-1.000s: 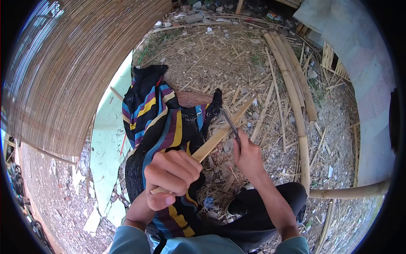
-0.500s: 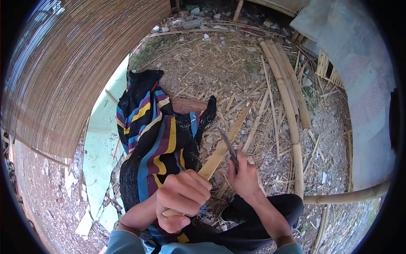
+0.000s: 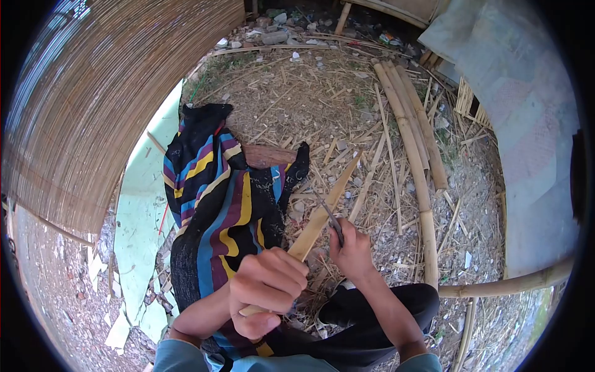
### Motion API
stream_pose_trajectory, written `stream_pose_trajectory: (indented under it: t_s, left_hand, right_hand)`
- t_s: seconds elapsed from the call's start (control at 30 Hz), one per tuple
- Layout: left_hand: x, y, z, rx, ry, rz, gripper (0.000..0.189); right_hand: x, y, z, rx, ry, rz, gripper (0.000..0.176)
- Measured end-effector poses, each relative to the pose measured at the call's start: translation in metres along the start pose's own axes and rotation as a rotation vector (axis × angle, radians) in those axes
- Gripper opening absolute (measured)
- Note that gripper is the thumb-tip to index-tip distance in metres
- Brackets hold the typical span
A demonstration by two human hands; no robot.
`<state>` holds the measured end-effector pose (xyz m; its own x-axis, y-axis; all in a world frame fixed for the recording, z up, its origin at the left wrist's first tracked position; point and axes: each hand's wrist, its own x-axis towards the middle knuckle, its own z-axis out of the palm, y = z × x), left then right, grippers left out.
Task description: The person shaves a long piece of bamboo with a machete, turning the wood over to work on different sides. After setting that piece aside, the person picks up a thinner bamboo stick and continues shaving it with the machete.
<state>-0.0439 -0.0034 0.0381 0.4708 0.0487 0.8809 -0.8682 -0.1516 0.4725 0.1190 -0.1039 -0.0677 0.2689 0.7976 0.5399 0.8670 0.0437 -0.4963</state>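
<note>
My left hand (image 3: pixel 268 290) is closed round the near end of a flat bamboo strip (image 3: pixel 316 230), which slants up and away to a pointed far end. In my right hand (image 3: pixel 352 253) is a knife (image 3: pixel 332 222), its dark blade lying across the strip near the strip's middle. The knife's handle is mostly hidden by my fingers. A striped cloth (image 3: pixel 217 217) in black, blue, yellow and maroon spreads beneath and beyond my left hand.
A reddish block of wood (image 3: pixel 268 156) lies partly under the cloth. Long bamboo poles (image 3: pixel 409 136) rest on the right over scattered splinters. A woven bamboo screen (image 3: pixel 111 99) stands left, above a pale green broken sheet (image 3: pixel 139 217). A grey sheet (image 3: pixel 508 124) hangs right.
The knife has shifted slightly down the strip towards me, its blade now angled more across it. My left hand keeps its hold on the bamboo strip. The view has shifted slightly.
</note>
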Motion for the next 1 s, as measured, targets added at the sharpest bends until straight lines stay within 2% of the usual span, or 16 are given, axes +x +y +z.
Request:
stream_pose_trajectory:
  t_s: [0.07,0.17,0.2,0.23,0.3,0.37,0.4,0.47,0.6,0.7,0.73,0.87,0.9,0.93,0.97,1.0]
  left_hand:
    - [-0.004,0.002,-0.003,-0.019,0.159,0.000,0.028]
    - [-0.006,0.007,-0.008,0.026,0.180,-0.026,0.033]
    - [-0.005,0.008,-0.007,0.034,0.213,-0.041,0.035]
    - [-0.005,0.008,-0.001,0.078,0.266,-0.044,0.049]
    - [-0.006,0.007,0.012,0.062,0.236,-0.046,0.048]
    - [-0.005,0.008,0.014,0.063,0.177,-0.013,0.048]
    - [-0.004,0.009,0.011,0.061,0.170,-0.008,0.048]
    - [-0.003,0.011,0.006,0.078,0.258,-0.035,0.049]
    - [-0.002,0.014,0.005,0.120,0.347,-0.086,0.053]
    - [0.000,0.012,0.011,0.098,0.300,-0.101,0.053]
    - [0.000,0.012,0.014,0.087,0.261,-0.099,0.052]
    - [-0.001,0.011,0.017,0.075,0.211,-0.094,0.054]
    - [-0.001,0.011,0.015,0.067,0.204,-0.097,0.054]
    - [-0.002,0.014,0.010,0.043,0.205,-0.112,0.046]
    - [-0.002,0.016,0.008,0.019,0.209,-0.133,0.038]
    - [-0.002,0.016,0.010,0.010,0.206,-0.147,0.038]
  right_hand:
    - [0.005,-0.005,0.006,0.009,0.001,0.039,0.029]
    - [0.016,-0.009,0.012,-0.006,0.000,0.052,0.026]
    - [0.016,-0.003,0.016,-0.065,-0.026,0.127,0.025]
    - [0.016,0.005,0.018,-0.130,-0.052,0.200,0.024]
    - [0.006,0.041,0.016,-0.141,-0.100,0.290,0.023]
    - [0.011,0.044,0.011,-0.078,-0.183,0.407,0.026]
    - [0.006,0.031,0.009,-0.080,-0.175,0.406,0.026]
    - [-0.002,0.007,0.008,0.032,-0.070,0.228,0.028]
    - [-0.003,-0.006,0.012,0.075,0.014,0.129,0.029]
    - [0.004,0.050,0.020,0.062,-0.146,0.506,0.028]
    - [0.002,0.052,0.016,0.075,-0.122,0.515,0.028]
    - [0.001,0.021,0.003,0.088,-0.101,0.407,0.028]
    - [0.002,0.010,0.002,0.068,-0.068,0.304,0.028]
    - [0.002,0.006,0.003,0.050,-0.036,0.204,0.028]
    - [0.002,0.011,0.006,0.022,-0.048,0.203,0.027]
    - [0.001,0.023,0.012,0.026,-0.048,0.219,0.027]
